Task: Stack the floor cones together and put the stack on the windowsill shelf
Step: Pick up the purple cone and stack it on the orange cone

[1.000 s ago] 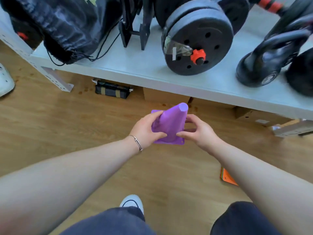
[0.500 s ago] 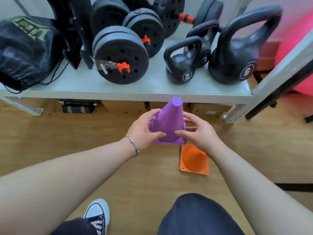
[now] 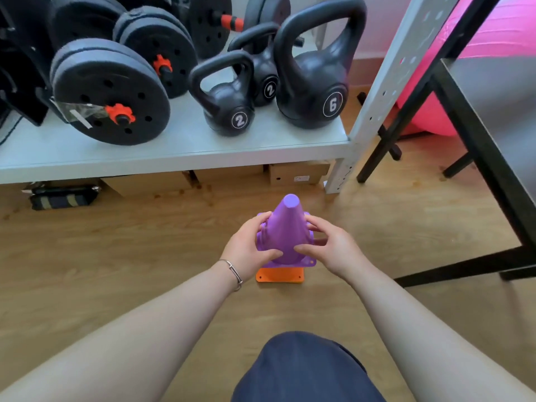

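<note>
A purple cone [image 3: 285,227] stands upright between both of my hands, held directly over an orange cone [image 3: 280,276] on the wooden floor. Only the orange cone's square base shows below the purple base; its upper part is hidden. My left hand [image 3: 249,248] grips the purple cone's left side, thumb in front. My right hand [image 3: 330,248] grips its right side. No windowsill shelf is in view.
A grey metal shelf [image 3: 174,149] at the back carries weight plates [image 3: 110,91] and three kettlebells [image 3: 313,82], with cardboard boxes [image 3: 298,172] beneath. A black table frame [image 3: 487,158] stands on the right, a pink ball [image 3: 435,111] behind it. My knee [image 3: 301,369] is low in front.
Both hands carried the purple cone to the right and lowered it over the orange cone, which now shows only its base. My view swung right along the shelf.
</note>
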`<action>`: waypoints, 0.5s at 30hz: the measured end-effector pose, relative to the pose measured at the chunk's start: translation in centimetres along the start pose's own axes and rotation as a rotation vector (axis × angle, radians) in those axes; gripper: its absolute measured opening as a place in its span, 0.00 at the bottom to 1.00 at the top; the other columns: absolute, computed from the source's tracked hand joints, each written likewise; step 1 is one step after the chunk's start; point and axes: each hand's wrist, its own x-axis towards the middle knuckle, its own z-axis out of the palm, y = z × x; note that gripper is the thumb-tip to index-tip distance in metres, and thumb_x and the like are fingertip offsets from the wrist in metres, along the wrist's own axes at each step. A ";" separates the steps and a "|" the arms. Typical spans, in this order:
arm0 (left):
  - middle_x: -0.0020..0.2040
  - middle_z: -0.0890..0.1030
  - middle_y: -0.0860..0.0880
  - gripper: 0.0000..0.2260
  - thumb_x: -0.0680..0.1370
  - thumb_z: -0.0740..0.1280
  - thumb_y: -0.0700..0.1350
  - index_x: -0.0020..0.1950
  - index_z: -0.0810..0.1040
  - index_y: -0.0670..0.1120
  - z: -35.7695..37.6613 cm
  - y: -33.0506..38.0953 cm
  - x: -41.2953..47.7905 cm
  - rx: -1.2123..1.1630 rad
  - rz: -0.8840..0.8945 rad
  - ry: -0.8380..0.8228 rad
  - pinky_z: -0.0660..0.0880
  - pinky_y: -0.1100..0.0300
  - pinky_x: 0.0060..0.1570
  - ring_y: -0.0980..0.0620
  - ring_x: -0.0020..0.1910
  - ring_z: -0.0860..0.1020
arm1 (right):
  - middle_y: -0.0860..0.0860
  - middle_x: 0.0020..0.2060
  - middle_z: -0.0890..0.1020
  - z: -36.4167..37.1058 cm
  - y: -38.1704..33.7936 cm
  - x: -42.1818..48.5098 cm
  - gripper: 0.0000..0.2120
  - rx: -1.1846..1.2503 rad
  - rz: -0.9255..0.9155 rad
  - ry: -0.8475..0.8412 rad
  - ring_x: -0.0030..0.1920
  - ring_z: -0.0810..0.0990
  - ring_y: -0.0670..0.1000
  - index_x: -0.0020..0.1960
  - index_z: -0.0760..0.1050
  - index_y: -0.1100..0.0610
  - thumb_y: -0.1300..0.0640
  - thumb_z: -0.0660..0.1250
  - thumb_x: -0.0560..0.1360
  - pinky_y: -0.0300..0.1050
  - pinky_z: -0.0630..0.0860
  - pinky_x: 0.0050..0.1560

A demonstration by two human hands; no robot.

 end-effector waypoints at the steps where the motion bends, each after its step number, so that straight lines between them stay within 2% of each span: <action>1: 0.66 0.75 0.57 0.37 0.64 0.77 0.47 0.70 0.67 0.60 0.5 -0.4 0.1 0.011 -0.009 -0.004 0.75 0.52 0.62 0.58 0.65 0.74 | 0.37 0.57 0.80 0.2 0.6 0.1 0.36 0.005 0.014 -0.002 0.55 0.83 0.45 0.65 0.71 0.30 0.46 0.79 0.61 0.47 0.83 0.52; 3: 0.66 0.75 0.57 0.37 0.64 0.77 0.47 0.70 0.67 0.60 1.3 -1.3 0.4 0.027 -0.024 -0.013 0.75 0.52 0.62 0.58 0.64 0.74 | 0.35 0.56 0.80 0.7 1.6 0.3 0.34 0.029 0.047 -0.010 0.55 0.83 0.45 0.61 0.71 0.25 0.48 0.80 0.62 0.43 0.82 0.48; 6: 0.66 0.75 0.56 0.37 0.64 0.77 0.46 0.71 0.67 0.58 2.3 -2.9 0.8 0.067 -0.049 -0.018 0.75 0.52 0.63 0.57 0.65 0.74 | 0.33 0.55 0.79 1.7 3.3 0.7 0.33 0.057 0.077 -0.026 0.54 0.83 0.44 0.50 0.70 0.18 0.51 0.80 0.63 0.40 0.81 0.48; 9: 0.66 0.75 0.55 0.37 0.65 0.77 0.45 0.71 0.67 0.57 3.2 -4.7 1.0 0.089 -0.065 -0.038 0.74 0.52 0.63 0.56 0.64 0.74 | 0.33 0.55 0.79 2.9 5.3 1.0 0.33 0.095 0.096 -0.041 0.54 0.83 0.43 0.52 0.70 0.19 0.53 0.80 0.64 0.35 0.80 0.43; 11: 0.65 0.75 0.55 0.37 0.65 0.77 0.45 0.71 0.67 0.57 3.8 -5.8 1.3 0.107 -0.073 -0.058 0.74 0.52 0.63 0.55 0.64 0.74 | 0.34 0.56 0.79 3.6 6.7 1.1 0.33 0.113 0.108 -0.034 0.55 0.83 0.44 0.54 0.71 0.21 0.53 0.80 0.64 0.39 0.82 0.45; 15: 0.67 0.74 0.55 0.36 0.66 0.77 0.45 0.71 0.67 0.57 4.9 -7.4 1.8 0.119 -0.093 -0.060 0.74 0.53 0.63 0.56 0.63 0.74 | 0.36 0.58 0.79 4.9 9.0 1.7 0.33 0.139 0.133 -0.026 0.57 0.82 0.46 0.62 0.72 0.31 0.54 0.80 0.64 0.52 0.80 0.59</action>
